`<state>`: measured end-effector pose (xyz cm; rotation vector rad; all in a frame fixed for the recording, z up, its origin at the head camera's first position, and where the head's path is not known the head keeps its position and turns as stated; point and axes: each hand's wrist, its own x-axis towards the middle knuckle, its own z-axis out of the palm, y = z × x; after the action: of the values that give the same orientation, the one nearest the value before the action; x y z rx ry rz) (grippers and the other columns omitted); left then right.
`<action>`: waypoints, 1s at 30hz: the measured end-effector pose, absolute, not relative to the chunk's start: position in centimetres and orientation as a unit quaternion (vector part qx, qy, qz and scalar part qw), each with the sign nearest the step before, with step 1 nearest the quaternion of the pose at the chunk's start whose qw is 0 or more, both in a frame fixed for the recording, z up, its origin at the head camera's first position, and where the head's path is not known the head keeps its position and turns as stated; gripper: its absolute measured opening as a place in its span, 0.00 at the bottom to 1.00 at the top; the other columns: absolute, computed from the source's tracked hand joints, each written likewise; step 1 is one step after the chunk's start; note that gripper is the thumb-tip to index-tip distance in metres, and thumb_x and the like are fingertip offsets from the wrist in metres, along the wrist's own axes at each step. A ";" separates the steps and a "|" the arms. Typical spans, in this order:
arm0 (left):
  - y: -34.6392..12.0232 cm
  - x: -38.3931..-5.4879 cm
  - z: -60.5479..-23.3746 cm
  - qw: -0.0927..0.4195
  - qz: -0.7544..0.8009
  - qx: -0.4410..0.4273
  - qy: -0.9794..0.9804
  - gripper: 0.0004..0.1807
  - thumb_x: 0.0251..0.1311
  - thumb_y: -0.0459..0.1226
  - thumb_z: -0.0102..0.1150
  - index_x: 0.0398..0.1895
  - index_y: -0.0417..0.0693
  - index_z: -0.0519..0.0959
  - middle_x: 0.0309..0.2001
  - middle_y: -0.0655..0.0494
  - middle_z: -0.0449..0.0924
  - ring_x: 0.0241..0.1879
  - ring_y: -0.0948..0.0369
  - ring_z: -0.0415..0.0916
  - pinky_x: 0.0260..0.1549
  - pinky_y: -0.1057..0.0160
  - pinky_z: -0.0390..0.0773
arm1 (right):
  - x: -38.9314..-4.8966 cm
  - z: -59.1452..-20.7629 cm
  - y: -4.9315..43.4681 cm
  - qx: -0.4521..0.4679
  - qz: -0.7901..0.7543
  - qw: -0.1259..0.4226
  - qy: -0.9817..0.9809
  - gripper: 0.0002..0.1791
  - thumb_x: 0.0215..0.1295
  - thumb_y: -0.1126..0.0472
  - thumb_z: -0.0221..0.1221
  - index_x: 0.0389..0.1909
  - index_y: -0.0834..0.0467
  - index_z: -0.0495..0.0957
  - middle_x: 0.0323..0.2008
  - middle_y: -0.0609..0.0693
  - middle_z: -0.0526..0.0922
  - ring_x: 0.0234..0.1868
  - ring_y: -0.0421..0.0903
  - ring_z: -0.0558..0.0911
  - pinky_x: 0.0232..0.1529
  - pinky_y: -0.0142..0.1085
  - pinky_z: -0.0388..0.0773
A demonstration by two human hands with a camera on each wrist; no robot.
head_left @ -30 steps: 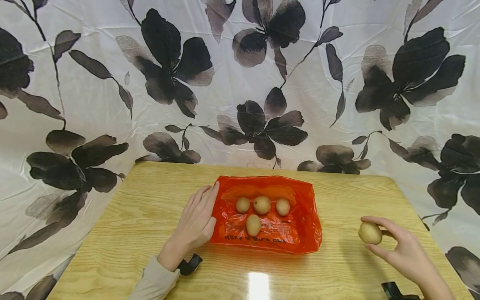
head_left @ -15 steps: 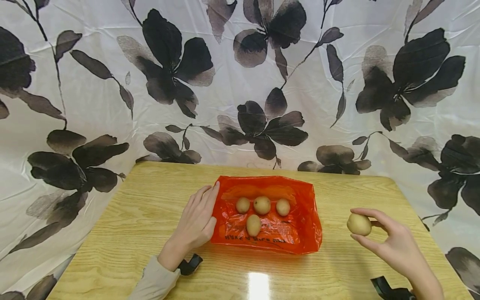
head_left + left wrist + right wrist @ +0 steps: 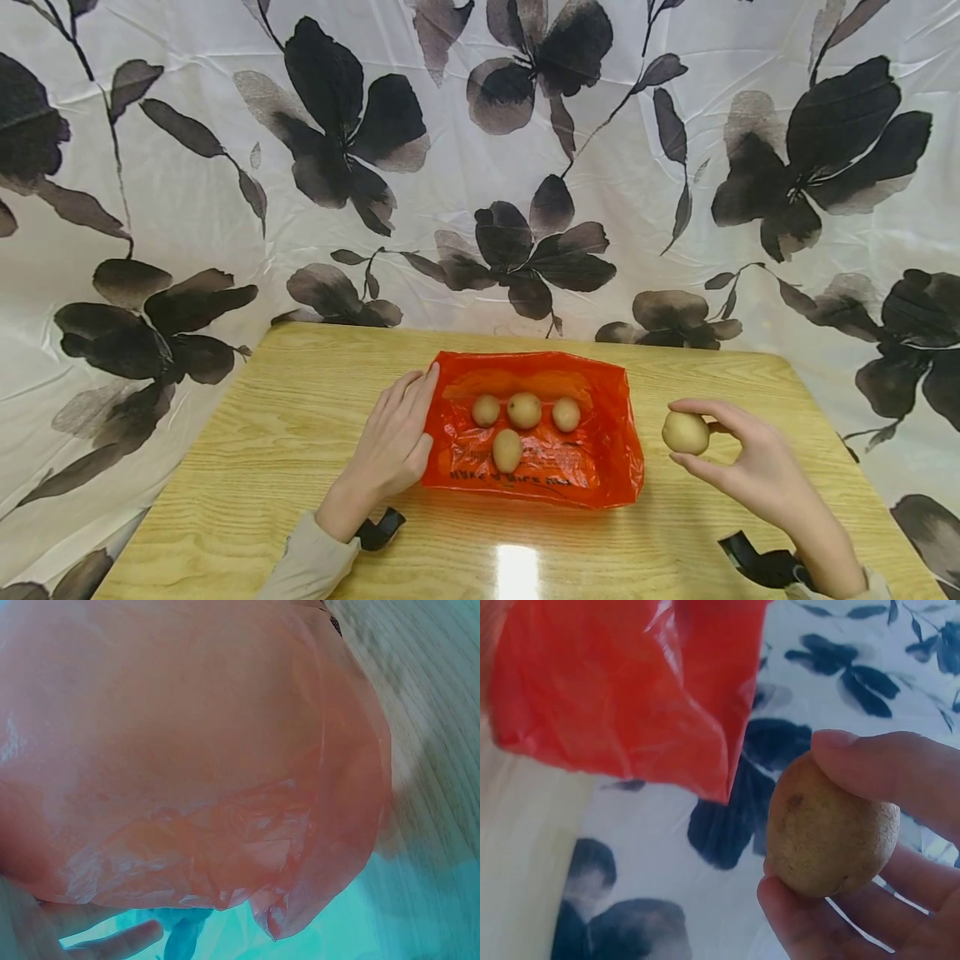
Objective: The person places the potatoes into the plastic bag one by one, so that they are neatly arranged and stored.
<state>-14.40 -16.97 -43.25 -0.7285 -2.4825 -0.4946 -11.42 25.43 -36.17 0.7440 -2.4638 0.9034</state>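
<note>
An open red plastic bag [image 3: 540, 496] lies on the table, its printed lettering upside down in the head view. Several potatoes [image 3: 507, 451] sit inside it, a row at the back and one nearer the front. My left hand [image 3: 393, 437] rests along the bag's left side, fingers stretched out by the rim; the left wrist view shows fingers [image 3: 124, 941] below the translucent plastic [image 3: 195, 787]. To the right of the bag, my right hand [image 3: 757, 462] pinches another potato [image 3: 686, 433] between thumb and fingers, held above the table. In the right wrist view this potato [image 3: 829, 829] has a dark spot.
The light wood-grain table [image 3: 247, 467] has rounded far corners. Behind it hangs a white cloth [image 3: 450, 192] with dark flowers. Black straps [image 3: 757, 560] sit at both wrists. A bright light reflection [image 3: 517, 571] shows at the table's near side.
My right hand has moved left and farther from me, carrying the potato closer to the bag's right side. The left hand, the bag and the potatoes in it have stayed put.
</note>
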 end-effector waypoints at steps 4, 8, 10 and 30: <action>-17.0 -14.4 -43.2 0.249 -0.179 -0.266 -0.914 0.40 0.51 0.33 0.40 0.73 0.31 0.58 0.63 0.38 0.71 0.66 0.41 0.63 0.63 0.44 0.62 | -12.0 -35.7 24.5 0.282 0.315 0.201 -0.883 0.35 0.33 0.72 0.78 0.50 0.55 0.83 0.44 0.46 0.85 0.42 0.33 0.81 0.43 0.18 0.73; -17.1 -14.3 -43.2 0.245 -0.178 -0.263 -0.916 0.40 0.52 0.33 0.39 0.73 0.31 0.58 0.63 0.39 0.71 0.66 0.42 0.62 0.64 0.44 0.61 | -12.5 -35.0 23.5 0.294 0.306 0.192 -0.885 0.33 0.36 0.70 0.78 0.49 0.54 0.82 0.44 0.46 0.85 0.40 0.38 0.82 0.42 0.19 0.74; -17.1 -14.3 -43.2 0.243 -0.179 -0.262 -0.917 0.40 0.52 0.33 0.39 0.74 0.32 0.57 0.63 0.39 0.71 0.66 0.42 0.62 0.64 0.44 0.61 | -12.8 -34.7 23.0 0.297 0.302 0.190 -0.886 0.32 0.37 0.70 0.77 0.49 0.54 0.82 0.43 0.46 0.86 0.39 0.39 0.83 0.41 0.20 0.75; -17.0 -14.3 -43.1 0.243 -0.180 -0.265 -0.916 0.40 0.52 0.33 0.40 0.73 0.31 0.58 0.64 0.39 0.71 0.66 0.42 0.62 0.64 0.45 0.61 | -15.1 -31.7 17.8 0.308 0.293 0.071 -0.902 0.22 0.46 0.68 0.73 0.45 0.58 0.81 0.40 0.46 0.84 0.36 0.42 0.81 0.37 0.37 0.82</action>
<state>-14.27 -17.05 -43.12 -0.7234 -2.5028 -0.4922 -15.12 17.78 -31.71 0.9263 -2.7131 0.8826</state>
